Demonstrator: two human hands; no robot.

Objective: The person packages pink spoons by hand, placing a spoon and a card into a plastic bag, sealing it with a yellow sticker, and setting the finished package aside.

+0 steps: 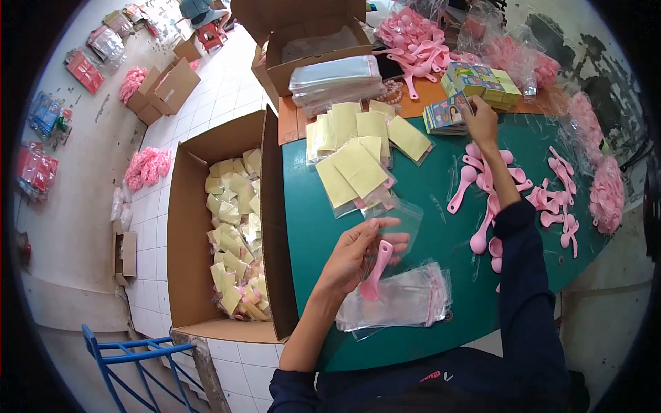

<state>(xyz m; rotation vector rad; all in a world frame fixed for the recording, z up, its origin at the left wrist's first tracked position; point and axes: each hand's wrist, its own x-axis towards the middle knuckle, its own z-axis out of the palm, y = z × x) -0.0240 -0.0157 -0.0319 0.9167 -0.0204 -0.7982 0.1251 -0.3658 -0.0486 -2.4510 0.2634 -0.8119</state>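
Note:
My left hand point(351, 256) is closed around a pink measuring spoon point(376, 273), bowl end down, and a clear plastic bag point(407, 224) that sticks out past the fingers. Below it lies a pile of clear bags point(403, 299). At the far side of the table, my right hand point(482, 122) pinches the edge of a printed card point(457, 110) at a small stack; the fingertips are partly hidden. Loose pink spoons point(490, 199) lie near my right forearm. Packed bags with yellow cards point(359, 168) are heaped beyond my left hand.
A tall carton point(273, 275) of filled packets stands left of the green table point(310, 227). At the back are an open box point(313, 48), stacked clear bags point(335, 79), card bundles point(485, 82) and pink spoons point(416, 51). A blue metal frame point(131, 358) is at lower left.

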